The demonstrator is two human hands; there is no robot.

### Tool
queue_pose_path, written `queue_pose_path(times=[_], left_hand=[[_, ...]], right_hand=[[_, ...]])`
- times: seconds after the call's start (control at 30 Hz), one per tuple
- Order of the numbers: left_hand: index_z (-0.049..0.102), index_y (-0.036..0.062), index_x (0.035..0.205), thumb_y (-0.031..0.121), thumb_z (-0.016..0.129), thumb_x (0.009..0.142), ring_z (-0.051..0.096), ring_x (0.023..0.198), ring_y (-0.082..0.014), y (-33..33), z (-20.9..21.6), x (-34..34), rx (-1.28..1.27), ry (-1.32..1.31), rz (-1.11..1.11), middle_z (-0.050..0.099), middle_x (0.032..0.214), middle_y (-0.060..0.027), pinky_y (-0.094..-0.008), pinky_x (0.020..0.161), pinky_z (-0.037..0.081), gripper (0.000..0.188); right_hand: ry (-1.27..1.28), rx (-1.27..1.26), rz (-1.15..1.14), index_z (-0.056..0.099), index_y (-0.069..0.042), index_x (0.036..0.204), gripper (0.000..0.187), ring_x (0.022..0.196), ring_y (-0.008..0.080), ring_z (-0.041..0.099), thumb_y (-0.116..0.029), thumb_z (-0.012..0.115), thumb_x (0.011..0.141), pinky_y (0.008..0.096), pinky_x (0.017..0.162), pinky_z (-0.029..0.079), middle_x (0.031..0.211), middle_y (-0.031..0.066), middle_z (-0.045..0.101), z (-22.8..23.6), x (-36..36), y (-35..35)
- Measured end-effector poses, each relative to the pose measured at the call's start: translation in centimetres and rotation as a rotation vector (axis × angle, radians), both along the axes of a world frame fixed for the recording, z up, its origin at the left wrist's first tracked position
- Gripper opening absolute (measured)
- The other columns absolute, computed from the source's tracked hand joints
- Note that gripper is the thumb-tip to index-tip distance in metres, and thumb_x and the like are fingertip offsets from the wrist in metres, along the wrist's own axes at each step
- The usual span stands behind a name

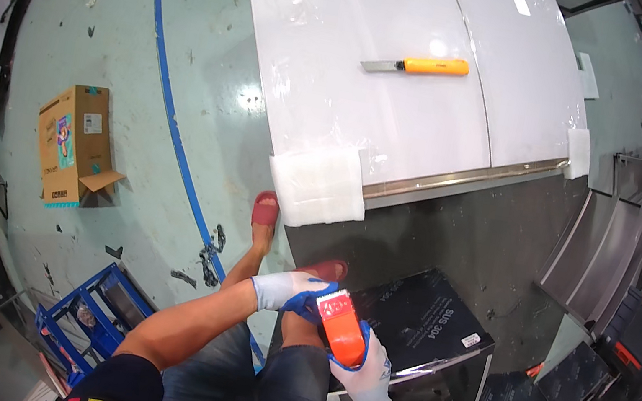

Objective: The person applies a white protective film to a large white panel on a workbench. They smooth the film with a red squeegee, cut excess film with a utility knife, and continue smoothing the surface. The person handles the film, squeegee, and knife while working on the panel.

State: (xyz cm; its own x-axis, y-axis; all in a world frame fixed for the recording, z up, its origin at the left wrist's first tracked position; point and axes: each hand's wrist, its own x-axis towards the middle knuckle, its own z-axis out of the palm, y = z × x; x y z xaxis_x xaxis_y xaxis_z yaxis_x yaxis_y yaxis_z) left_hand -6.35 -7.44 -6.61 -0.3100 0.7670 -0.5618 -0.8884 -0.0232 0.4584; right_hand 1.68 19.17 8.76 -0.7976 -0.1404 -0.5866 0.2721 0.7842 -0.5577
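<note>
I hold a red-and-orange hand-sized block [346, 339] with a pale toothed edge at its upper end, above my lap; its exact kind is unclear. My right hand [368, 376], in a white glove with blue palm, is closed round its lower end. My left hand [297, 294], gloved alike, is closed at its upper left side, with some fingertips hidden. Beyond, an orange-handled utility knife [435, 66], blade pointing left, lies on a large white panel [335, 118] wrapped in clear film. White foam [319, 186] pads the panel's near left corner.
A dark film-covered metal cabinet [428, 320] stands by my right knee. A blue frame cart [102, 317] is at lower left. An open cardboard box [84, 144] sits on the floor beyond a blue floor line [163, 68]. Metal racks [596, 255] stand on the right.
</note>
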Motion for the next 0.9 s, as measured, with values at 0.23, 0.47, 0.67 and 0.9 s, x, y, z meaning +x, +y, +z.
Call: queue_pose_path(times=[0.23, 0.47, 0.67, 0.9], left_hand=[[0.077, -0.0005, 0.131, 0.040, 0.068, 0.115, 0.076, 0.102, -0.0167, -2.2, 3.9, -2.7, -0.148, -0.167, -0.070, 0.078, 0.112, -0.0084, -0.0357, 0.090, 0.065, 0.045], [0.080, -0.0014, 0.117, 0.017, 0.068, 0.111, 0.075, 0.087, -0.0128, -4.2, 7.1, -7.2, -0.407, 0.273, -0.083, 0.078, 0.095, -0.0048, -0.0327, 0.078, 0.062, 0.022], [0.080, 0.0006, 0.116, 0.012, 0.067, 0.100, 0.081, 0.090, -0.0211, -5.1, 8.6, -15.0, -0.712, 0.783, -0.053, 0.081, 0.097, -0.0175, -0.0379, 0.083, 0.063, 0.023], [0.082, 0.0138, 0.117, 0.020, 0.071, 0.098, 0.075, 0.102, -0.0390, -12.0, 2.9, -34.2, -1.279, 1.570, 0.016, 0.081, 0.110, -0.0152, -0.0490, 0.092, 0.059, 0.022]], right_hand=[[0.007, -0.090, -0.037, 0.050, 0.002, 0.158, 0.099, 0.113, 0.0464, 0.072, -0.039, 0.097, 0.081, 0.0537, 0.099, 0.057, 0.130, 0.0254, 0.074, 1.8, -1.2, -2.1], [0.040, -0.185, -0.074, 0.053, 0.001, 0.156, 0.095, 0.116, 0.0464, 0.072, -0.039, 0.096, 0.082, 0.0537, 0.101, 0.058, 0.131, 0.0253, 0.074, 3.3, -5.7, -4.4], [0.115, -0.228, -0.246, 0.055, 0.000, 0.156, 0.089, 0.122, 0.0390, 0.077, -0.023, 0.096, 0.081, 0.0437, 0.103, 0.061, 0.135, 0.0234, 0.076, 3.2, -8.9, -6.1], [-0.018, -0.095, -0.400, 0.057, -0.003, 0.156, 0.088, 0.123, 0.0392, 0.077, -0.022, 0.096, 0.079, 0.0447, 0.104, 0.061, 0.135, 0.0223, 0.076, 2.1, -6.2, -4.0]])
